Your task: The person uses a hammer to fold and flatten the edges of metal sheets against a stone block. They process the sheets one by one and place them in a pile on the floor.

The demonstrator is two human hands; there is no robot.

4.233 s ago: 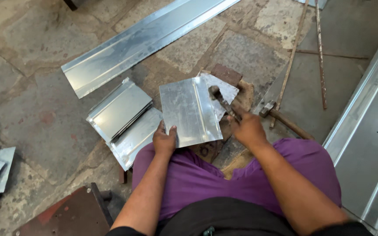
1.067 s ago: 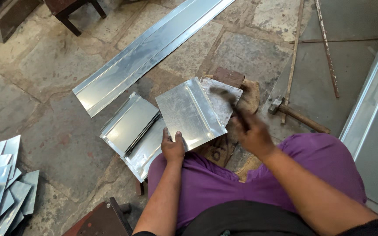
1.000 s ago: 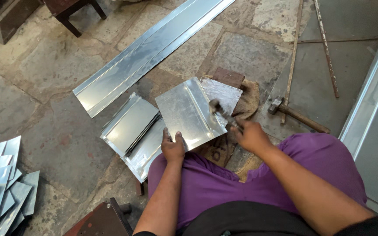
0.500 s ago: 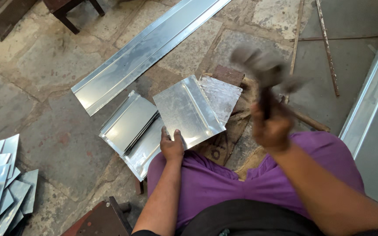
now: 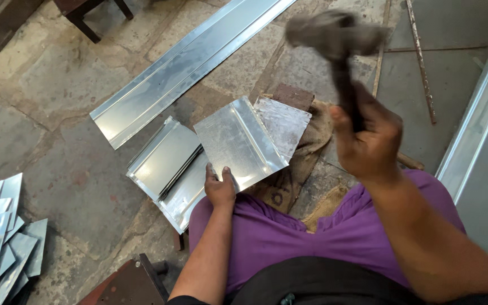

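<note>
My left hand (image 5: 220, 186) presses on the near edge of a bent metal sheet (image 5: 238, 141), holding it flat over my purple-clad knee. My right hand (image 5: 366, 144) is shut around the dark handle of a hammer (image 5: 335, 35), raised high; its head is blurred with motion above the sheet. Under the sheet's right side lies a scuffed flat metal plate (image 5: 282, 123) on brown sacking (image 5: 306, 152), with a brick (image 5: 292, 96) behind it.
Folded metal pieces (image 5: 168, 164) lie left of the sheet. A long metal channel (image 5: 182, 68) runs diagonally across the stone floor. Several small cut sheets (image 5: 1, 231) are stacked at far left. Thin rods (image 5: 419, 62) and a big metal panel (image 5: 481, 147) are at right.
My right hand has swung the hammer up from the sheet's right edge to high above it. The left hand has stayed on the sheet's near edge.
</note>
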